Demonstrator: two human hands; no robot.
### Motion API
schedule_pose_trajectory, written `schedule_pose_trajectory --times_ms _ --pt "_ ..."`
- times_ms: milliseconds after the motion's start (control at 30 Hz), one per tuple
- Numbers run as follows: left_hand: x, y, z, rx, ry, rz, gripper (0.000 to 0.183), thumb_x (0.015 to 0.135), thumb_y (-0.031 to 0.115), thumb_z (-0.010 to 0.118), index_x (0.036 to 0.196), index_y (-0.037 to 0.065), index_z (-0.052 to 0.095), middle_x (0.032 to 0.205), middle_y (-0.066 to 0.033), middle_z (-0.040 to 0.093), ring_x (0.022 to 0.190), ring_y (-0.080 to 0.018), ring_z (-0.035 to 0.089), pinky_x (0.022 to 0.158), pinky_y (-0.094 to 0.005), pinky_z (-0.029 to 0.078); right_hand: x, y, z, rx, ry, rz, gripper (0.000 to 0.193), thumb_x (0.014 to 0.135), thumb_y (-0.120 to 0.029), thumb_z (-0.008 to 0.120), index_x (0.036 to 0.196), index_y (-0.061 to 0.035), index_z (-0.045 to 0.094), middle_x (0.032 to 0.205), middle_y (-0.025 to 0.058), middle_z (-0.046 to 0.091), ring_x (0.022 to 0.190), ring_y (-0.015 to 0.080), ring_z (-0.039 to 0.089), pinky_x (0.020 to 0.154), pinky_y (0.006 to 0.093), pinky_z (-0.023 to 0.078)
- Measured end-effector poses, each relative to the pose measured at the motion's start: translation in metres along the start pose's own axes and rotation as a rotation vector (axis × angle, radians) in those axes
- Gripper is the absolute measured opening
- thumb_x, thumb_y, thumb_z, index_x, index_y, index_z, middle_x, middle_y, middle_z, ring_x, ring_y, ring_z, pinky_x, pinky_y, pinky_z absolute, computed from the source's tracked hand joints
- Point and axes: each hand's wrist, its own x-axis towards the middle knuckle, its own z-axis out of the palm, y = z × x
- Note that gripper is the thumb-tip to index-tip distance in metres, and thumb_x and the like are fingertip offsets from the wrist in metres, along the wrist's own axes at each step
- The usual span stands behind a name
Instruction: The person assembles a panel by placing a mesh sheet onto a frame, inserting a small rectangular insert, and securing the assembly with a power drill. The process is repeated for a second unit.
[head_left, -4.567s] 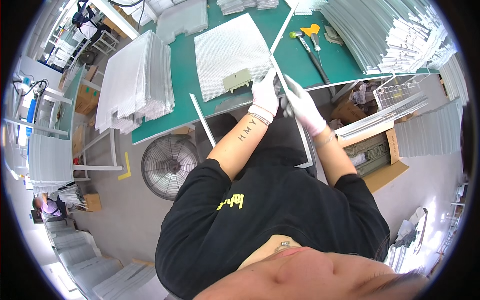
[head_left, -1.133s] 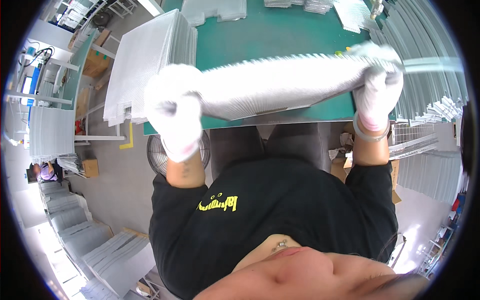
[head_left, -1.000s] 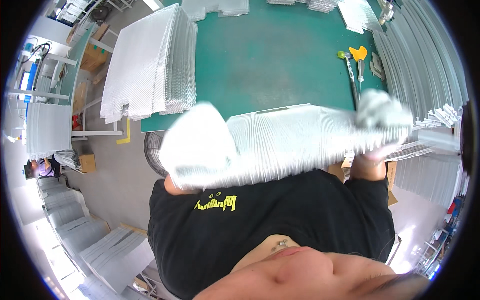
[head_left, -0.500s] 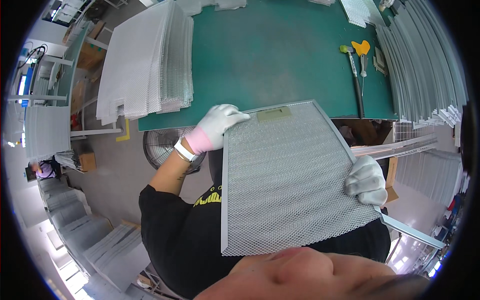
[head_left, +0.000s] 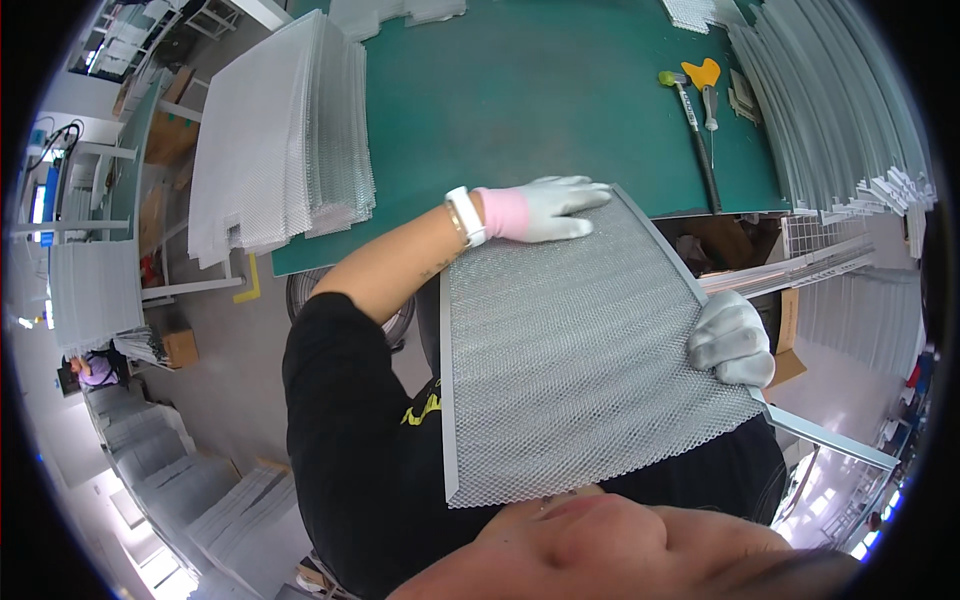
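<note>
A silvery metal mesh filter panel [head_left: 570,350] leans across my lap, its far end at the table's front edge. Light metal framing runs along its left, far and right sides; the near mesh edge is bare. A straight frame strip [head_left: 835,437] juts outward from its near right corner. My left hand [head_left: 555,208], in a white glove with pink cuff, lies flat over the far edge, fingers stretched toward the far right corner. Gloved too, my right hand [head_left: 732,340] is closed around the right edge, fingers curled over the frame.
On the green table [head_left: 520,100], a stack of mesh sheets [head_left: 285,140] stands left. A hammer [head_left: 695,135] and a screwdriver [head_left: 711,108] with a yellow piece [head_left: 702,73] lie right, beside stacked frame strips [head_left: 830,110]. Beneath the table sits a floor fan [head_left: 305,295].
My left hand has slid right along the panel's far edge, from the far left corner toward the far right one, its fingers straightening. My right hand keeps its grip on the right edge.
</note>
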Motion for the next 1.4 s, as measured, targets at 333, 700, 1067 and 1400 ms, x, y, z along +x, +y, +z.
schedule_pose_trajectory --times_ms 333,700,1067,1400 --pt "-0.009 0.019 -0.012 -0.031 0.091 -0.143 0.048 0.1 0.027 0.05 0.138 -0.002 0.057 0.132 -0.0202 0.064 0.127 -0.0335 0.058 0.112 -0.0431 0.042 -0.005 -0.006 -0.001 -0.061 0.0 0.016 0.017 0.081 -0.008 0.065 0.089 -0.0062 0.051 0.096 0.0147 0.068 0.074 0.0228 0.068 0.063 0.0323 0.053" --pt "-0.143 0.103 -0.063 -0.51 0.57 0.617 0.039 0.099 0.029 0.063 0.121 -0.004 0.064 0.099 -0.0215 0.072 0.095 -0.0333 0.072 0.081 -0.041 0.058 0.052 0.059 -0.039 0.072 -0.054 -0.022 0.019 0.098 -0.019 0.062 0.099 -0.0002 0.062 0.099 0.0154 0.071 0.088 0.0266 0.068 0.068 0.0398 0.054" --pt "-0.106 0.137 -0.048 0.032 1.419 0.434 0.032 0.095 0.031 0.075 0.098 0.003 0.059 0.083 -0.0099 0.062 0.072 -0.0214 0.059 0.064 -0.036 0.048 0.086 0.096 -0.015 -0.033 0.37 0.241 0.037 0.103 -0.04 0.061 0.098 -0.0031 0.06 0.075 0.0124 0.061 0.064 0.0231 0.054 0.055 0.0354 0.042" --pt "-0.143 0.131 -0.017 -0.083 0.736 0.638 0.018 0.087 0.021 0.065 0.099 0.01 0.071 0.097 -0.0097 0.073 0.086 -0.0268 0.071 0.077 -0.0438 0.056 0.052 0.043 -0.003 -0.054 0.22 0.098 0.014 0.097 -0.022 0.063 0.09 -0.0104 0.06 0.073 0.0061 0.065 0.062 0.0179 0.062 0.051 0.0327 0.046"
